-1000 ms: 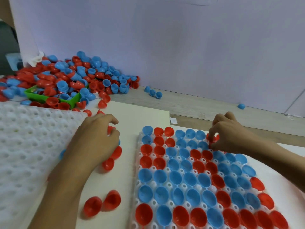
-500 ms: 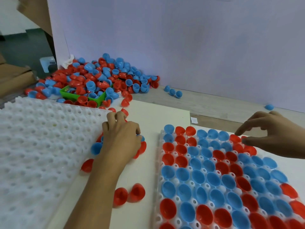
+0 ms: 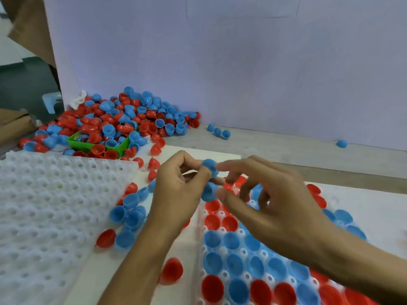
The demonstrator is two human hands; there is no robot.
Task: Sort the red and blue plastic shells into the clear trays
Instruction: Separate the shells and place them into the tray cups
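**Passing blue shells hand to hand above the filled tray**

Left of the filled tray (image 3: 220, 256) lies an empty tray (image 3: 44, 205), with loose shells (image 3: 130, 214) between them. Over the filled tray's far-left corner, the left hand (image 3: 176, 194) pinches two blue shells (image 3: 209, 168) — fingers curled round them. The right hand (image 3: 271, 205) reaches in, fingers spread, touching them. Best to take one shell at a time — then seat it cup-up in a free pocket.

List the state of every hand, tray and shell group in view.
Left hand: fingers pinch a blue shell.
Right hand: fingers spread, reaching for that shell.
Filled tray: cells hold red and blue shells.
White tray: cells bare.
Green bin: heaped with shells.
Loose pile: unsorted.
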